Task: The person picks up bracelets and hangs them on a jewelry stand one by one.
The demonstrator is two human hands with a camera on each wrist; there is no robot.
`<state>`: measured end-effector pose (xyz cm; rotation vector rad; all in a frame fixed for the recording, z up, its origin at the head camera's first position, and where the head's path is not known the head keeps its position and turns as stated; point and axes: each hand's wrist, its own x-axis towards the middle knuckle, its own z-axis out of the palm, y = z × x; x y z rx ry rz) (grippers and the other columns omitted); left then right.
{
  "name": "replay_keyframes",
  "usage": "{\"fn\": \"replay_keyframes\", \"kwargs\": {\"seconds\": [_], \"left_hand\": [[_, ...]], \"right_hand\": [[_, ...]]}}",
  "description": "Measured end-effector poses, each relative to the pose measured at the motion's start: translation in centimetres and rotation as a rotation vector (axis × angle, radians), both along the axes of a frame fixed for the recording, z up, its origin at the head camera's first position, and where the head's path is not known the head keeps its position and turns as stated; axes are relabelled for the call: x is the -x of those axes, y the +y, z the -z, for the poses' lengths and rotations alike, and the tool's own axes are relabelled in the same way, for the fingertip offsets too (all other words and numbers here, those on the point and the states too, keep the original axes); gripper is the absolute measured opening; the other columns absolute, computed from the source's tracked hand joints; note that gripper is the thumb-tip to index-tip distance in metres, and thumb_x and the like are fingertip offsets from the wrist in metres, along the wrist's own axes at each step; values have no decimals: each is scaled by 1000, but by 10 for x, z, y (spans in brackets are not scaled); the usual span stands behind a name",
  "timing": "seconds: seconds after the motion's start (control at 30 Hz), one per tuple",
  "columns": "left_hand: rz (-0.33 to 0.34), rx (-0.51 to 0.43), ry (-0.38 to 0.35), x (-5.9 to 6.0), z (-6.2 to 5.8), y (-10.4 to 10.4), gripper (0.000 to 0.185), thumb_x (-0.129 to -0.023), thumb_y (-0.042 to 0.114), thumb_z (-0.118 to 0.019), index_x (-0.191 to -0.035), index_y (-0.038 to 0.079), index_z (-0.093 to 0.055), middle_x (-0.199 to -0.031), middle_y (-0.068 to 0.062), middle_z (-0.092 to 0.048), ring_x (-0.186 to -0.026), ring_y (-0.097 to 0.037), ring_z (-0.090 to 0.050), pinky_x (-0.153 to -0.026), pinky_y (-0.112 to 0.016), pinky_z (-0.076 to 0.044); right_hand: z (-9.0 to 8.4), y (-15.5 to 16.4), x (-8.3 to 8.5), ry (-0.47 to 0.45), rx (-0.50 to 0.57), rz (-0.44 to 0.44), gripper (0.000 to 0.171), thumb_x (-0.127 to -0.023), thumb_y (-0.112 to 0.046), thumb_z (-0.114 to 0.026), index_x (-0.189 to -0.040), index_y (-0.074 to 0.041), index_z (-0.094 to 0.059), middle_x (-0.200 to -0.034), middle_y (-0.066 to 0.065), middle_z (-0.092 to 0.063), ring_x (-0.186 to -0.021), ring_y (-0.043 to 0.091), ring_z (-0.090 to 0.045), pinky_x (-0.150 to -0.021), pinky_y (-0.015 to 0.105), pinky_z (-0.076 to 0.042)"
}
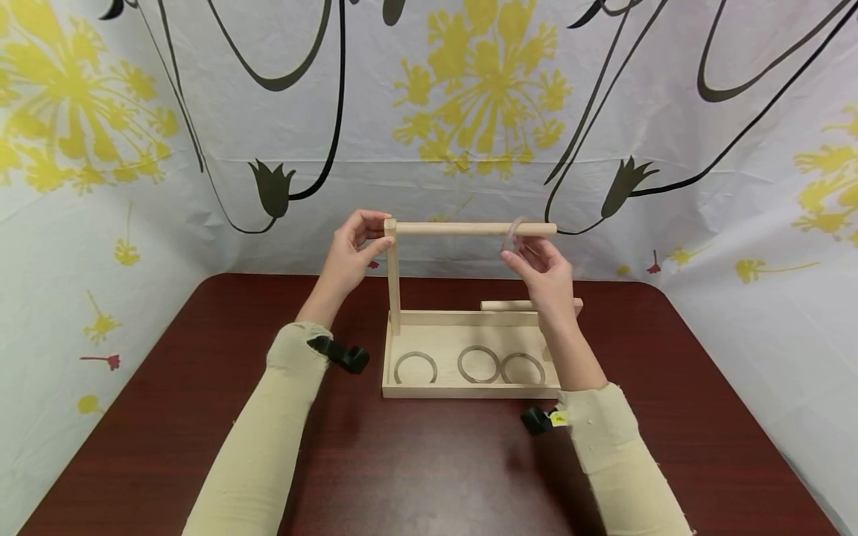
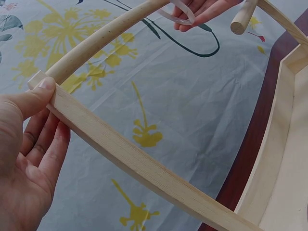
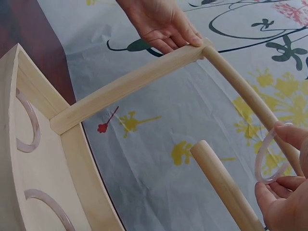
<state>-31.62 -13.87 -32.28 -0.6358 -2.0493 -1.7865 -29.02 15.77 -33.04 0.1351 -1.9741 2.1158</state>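
A wooden stand has a shallow tray (image 1: 469,391), an upright post (image 1: 393,279) at its left and a long round bar (image 1: 449,228) reaching right from the post's top. My left hand (image 1: 343,257) grips the top of the post, thumb in front and fingers behind, as the left wrist view shows. Near the bar's free right end, my right hand (image 1: 551,279) pinches a pale translucent bangle (image 3: 260,159) between thumb and fingers. The bar passes through this bangle.
Three similar rings lie in the tray, among them a left ring (image 1: 396,368) and a middle ring (image 1: 459,365). A lower round bar (image 3: 224,185) extends behind the tray, partly hidden by my right hand in the head view. Under it all is a dark red table (image 1: 429,461); a patterned cloth (image 1: 429,134) hangs behind.
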Motion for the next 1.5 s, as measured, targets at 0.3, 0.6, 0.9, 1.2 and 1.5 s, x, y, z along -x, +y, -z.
{"fn": "replay_keyframes", "kwargs": {"seconds": [0.3,0.6,0.9,1.2,1.5], "left_hand": [[-1,-2,-3,0,1,0,33,-93,-4,-65,-124,-9,-55,-119,-14,-63,-99,-2,-59,-88,-18,-50],[-4,-5,-8,1,1,0,32,-93,-4,-64,-123,-10,-54,-118,-14,-63,-98,-1,-60,-83,-16,-51],[-3,-4,-3,0,0,1,33,-93,-4,-65,-123,-10,-54,-119,-17,-63,-98,-1,-59,-89,-18,-50],[-2,-7,-1,0,0,1,33,-92,-4,-65,-123,-9,-55,-117,-13,-64,-99,-2,-60,-88,-18,-50],[-6,-5,-6,-2,-1,1,33,-93,-4,-65,-123,-9,-55,-119,-14,-64,-98,-1,-60,-86,-17,-51]], "right_hand": [[1,-7,2,20,-14,-18,50,-91,-5,-71,-138,-3,-54,-143,14,-54,-137,25,-51,-100,17,-49],[1,-14,3,33,-12,-29,48,-90,-3,-71,-135,-2,-56,-143,16,-54,-137,27,-51,-100,17,-50],[1,-19,3,35,-19,-50,52,-90,-2,-69,-139,0,-52,-147,22,-50,-139,30,-49,-99,17,-50],[2,-22,2,46,-39,-64,53,-90,-2,-70,-141,0,-52,-146,19,-52,-137,26,-51,-100,17,-50],[3,-26,2,52,-45,-85,56,-90,-1,-70,-142,0,-50,-148,22,-48,-139,29,-49,-100,17,-49]]}}
